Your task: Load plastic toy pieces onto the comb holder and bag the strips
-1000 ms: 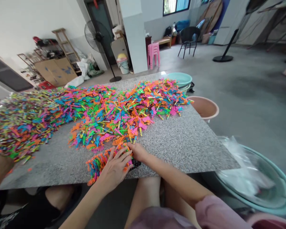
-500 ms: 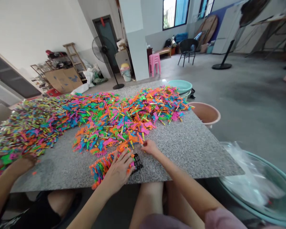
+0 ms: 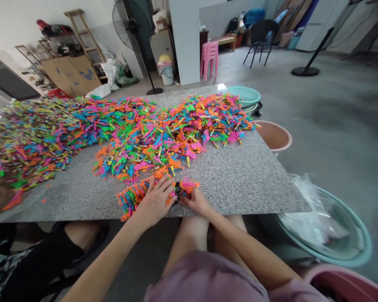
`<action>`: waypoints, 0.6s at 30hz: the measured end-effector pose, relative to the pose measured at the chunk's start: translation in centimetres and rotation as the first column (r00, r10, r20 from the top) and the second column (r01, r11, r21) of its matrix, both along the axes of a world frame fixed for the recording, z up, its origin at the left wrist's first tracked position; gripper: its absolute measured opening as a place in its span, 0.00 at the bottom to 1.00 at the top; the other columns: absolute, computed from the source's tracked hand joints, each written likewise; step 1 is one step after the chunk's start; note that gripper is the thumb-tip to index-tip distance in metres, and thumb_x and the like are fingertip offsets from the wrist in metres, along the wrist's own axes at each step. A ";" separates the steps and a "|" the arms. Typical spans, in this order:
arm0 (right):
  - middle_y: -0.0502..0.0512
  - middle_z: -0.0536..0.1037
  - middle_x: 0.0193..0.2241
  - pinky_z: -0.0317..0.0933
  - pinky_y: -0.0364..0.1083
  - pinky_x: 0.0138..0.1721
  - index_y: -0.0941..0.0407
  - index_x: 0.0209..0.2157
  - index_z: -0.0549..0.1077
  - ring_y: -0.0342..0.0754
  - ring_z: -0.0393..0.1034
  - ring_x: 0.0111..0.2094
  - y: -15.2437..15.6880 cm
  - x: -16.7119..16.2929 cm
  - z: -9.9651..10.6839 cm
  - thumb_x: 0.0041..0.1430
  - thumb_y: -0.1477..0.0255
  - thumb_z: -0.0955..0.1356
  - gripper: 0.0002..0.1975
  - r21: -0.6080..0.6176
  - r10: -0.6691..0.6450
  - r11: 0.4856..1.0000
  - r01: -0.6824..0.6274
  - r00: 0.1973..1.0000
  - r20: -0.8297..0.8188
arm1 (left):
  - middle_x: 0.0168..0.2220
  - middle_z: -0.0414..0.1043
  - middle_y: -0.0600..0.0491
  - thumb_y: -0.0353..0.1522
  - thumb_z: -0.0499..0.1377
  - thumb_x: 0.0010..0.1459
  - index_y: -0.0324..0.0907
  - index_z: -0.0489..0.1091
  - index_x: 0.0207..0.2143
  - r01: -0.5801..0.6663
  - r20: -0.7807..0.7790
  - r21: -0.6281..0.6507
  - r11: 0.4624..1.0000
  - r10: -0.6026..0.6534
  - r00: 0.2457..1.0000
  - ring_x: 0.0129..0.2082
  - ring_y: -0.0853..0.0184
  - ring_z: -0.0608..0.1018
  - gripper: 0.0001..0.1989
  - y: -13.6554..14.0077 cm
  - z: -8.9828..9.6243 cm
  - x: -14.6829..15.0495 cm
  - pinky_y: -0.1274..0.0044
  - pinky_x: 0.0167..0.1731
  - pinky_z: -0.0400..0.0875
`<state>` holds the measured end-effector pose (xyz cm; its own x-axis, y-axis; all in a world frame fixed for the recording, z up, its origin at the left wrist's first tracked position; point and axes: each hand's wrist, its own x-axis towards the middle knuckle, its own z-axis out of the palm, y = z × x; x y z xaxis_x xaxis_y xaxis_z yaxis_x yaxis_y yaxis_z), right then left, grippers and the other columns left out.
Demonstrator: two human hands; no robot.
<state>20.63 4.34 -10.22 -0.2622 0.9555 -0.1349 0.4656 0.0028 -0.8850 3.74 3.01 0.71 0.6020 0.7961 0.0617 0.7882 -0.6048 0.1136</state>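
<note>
Near the table's front edge stands a tight row of small plastic toy guns (image 3: 135,193) in orange, green, blue and pink. My left hand (image 3: 156,196) lies over the right part of this row, its fingers stretched out flat on the toys. At the row's right end a bit of a black plastic rack (image 3: 177,188) shows; the rest is hidden under the toys and the hand. My right hand (image 3: 195,202) is closed, pinching a pink and orange toy gun (image 3: 189,184) beside the rack. Its fingertips are partly hidden.
A big heap of colourful toy guns (image 3: 164,138) spreads over the granite table (image 3: 239,180). A co-worker's hand (image 3: 0,195) is at the far left. Right of the table are a brown basin (image 3: 274,136) and a teal tub with plastic bags (image 3: 315,222).
My right hand has come from the heap's front edge toward the rack, now with a pink and orange toy gun. My left hand stays on the row. The camera has tilted down.
</note>
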 end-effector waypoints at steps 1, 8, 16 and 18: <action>0.51 0.77 0.26 0.64 0.42 0.31 0.56 0.34 0.73 0.47 0.73 0.29 0.0 -0.2 0.2 0.52 0.76 0.66 0.06 0.039 -0.001 0.999 -0.002 0.997 0.077 | 0.60 0.66 0.47 0.35 0.50 0.66 0.42 0.69 0.46 0.004 0.005 0.003 1.000 -0.004 1.000 0.65 0.55 0.59 0.12 0.0 0.0 0.0 0.50 0.64 0.43; 0.59 0.80 0.34 0.64 0.44 0.38 0.58 0.37 0.76 0.52 0.75 0.36 1.3 -1.2 2.3 0.52 0.76 0.68 0.10 0.117 0.147 0.967 -0.226 0.871 0.469 | 0.60 0.66 0.46 0.34 0.49 0.66 0.43 0.63 0.56 0.006 0.043 0.004 1.000 -0.006 0.999 0.65 0.56 0.59 0.17 0.1 -0.3 -0.2 0.52 0.65 0.42; 0.64 0.77 0.42 0.67 0.48 0.41 0.60 0.46 0.71 0.54 0.74 0.42 -0.5 -0.7 6.9 0.53 0.82 0.64 0.17 0.111 0.127 0.974 -0.199 0.880 0.458 | 0.57 0.69 0.47 0.32 0.50 0.64 0.44 0.66 0.56 0.012 0.038 -0.019 1.000 -0.012 0.999 0.63 0.54 0.63 0.18 0.5 -0.6 -0.6 0.49 0.63 0.47; 0.62 0.75 0.45 0.68 0.50 0.43 0.57 0.52 0.67 0.53 0.73 0.43 -1.3 1.1 11.2 0.56 0.82 0.62 0.21 0.275 -0.046 0.960 -0.049 0.943 0.329 | 0.57 0.69 0.46 0.31 0.50 0.64 0.44 0.66 0.55 0.023 0.052 0.009 1.000 -0.024 0.998 0.63 0.55 0.63 0.18 0.5 -0.9 -0.7 0.49 0.63 0.46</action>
<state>21.71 3.05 0.93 -0.2495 0.9668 0.0546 0.7299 0.2249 -0.6455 3.04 3.51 -0.20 0.6163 0.7812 0.0996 0.7670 -0.6241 0.1487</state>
